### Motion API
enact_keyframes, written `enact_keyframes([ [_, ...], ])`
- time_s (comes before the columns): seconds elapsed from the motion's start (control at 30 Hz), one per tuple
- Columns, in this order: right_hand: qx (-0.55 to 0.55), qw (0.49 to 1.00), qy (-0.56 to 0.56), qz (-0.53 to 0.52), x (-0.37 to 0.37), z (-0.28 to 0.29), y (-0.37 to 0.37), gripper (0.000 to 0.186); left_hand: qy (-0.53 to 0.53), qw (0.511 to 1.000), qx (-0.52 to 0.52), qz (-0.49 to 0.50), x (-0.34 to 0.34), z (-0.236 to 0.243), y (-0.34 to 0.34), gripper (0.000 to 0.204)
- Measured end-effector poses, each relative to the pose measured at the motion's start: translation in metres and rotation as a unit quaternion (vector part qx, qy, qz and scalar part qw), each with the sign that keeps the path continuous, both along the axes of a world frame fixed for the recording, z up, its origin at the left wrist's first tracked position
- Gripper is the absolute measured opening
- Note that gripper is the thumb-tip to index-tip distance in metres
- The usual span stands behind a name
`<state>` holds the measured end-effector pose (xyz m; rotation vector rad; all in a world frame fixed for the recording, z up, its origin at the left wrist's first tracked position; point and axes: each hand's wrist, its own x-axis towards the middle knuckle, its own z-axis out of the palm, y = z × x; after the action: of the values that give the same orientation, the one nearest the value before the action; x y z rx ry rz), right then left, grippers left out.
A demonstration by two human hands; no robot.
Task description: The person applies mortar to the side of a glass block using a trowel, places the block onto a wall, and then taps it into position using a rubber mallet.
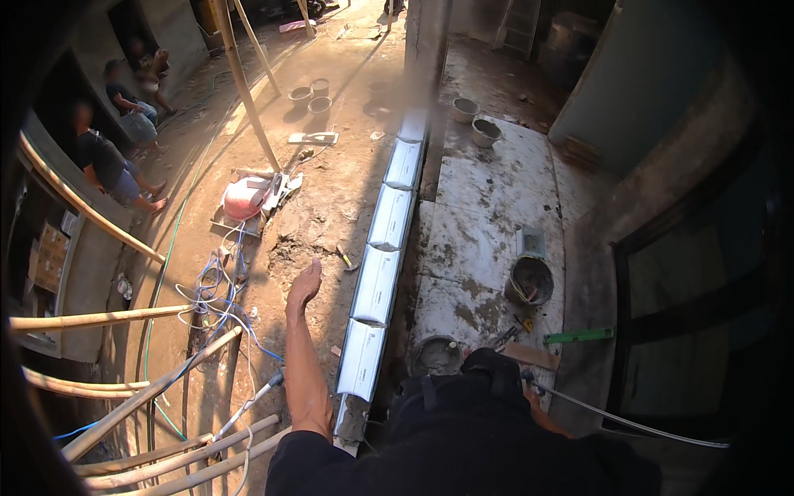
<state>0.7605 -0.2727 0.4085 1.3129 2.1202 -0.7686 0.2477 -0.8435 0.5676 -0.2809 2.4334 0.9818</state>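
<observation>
My left arm reaches forward along the left side of a row of pale rectangular blocks (377,285). The left hand (305,283) is seen nearly edge-on, with fingers that look stretched out and nothing visible in them. Just beyond it on the dirt lies a hammer (346,259), apart from the hand. Grey mortar (354,419) covers the near end of the row. On the right, a bare forearm (544,413) shows past my black sleeve; my right hand is mostly hidden, close to the end of a grey hose-like line (628,420).
Bamboo poles (149,388) and tangled cables (222,285) crowd the left, near a red-topped machine (245,198). Mortar buckets (529,281), a green level (579,336) and a mortar tub (436,357) stand right of the row. Several people (107,161) sit along the left wall.
</observation>
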Motion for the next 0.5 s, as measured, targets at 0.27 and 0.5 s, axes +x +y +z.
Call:
enact_keyframes([
  [0.27, -0.017, 0.999, -0.006, -0.036, -0.01, -0.011, 0.015, 0.088, 0.208, 0.977, -0.01, -0.038, 0.058, 0.122, 0.076, 0.063],
  [0.5, -0.036, 0.997, -0.021, -0.068, -0.011, -0.025, 0.032, 0.088, 0.109, 0.985, 0.03, -0.133, 0.154, 0.173, 0.177, 0.064],
])
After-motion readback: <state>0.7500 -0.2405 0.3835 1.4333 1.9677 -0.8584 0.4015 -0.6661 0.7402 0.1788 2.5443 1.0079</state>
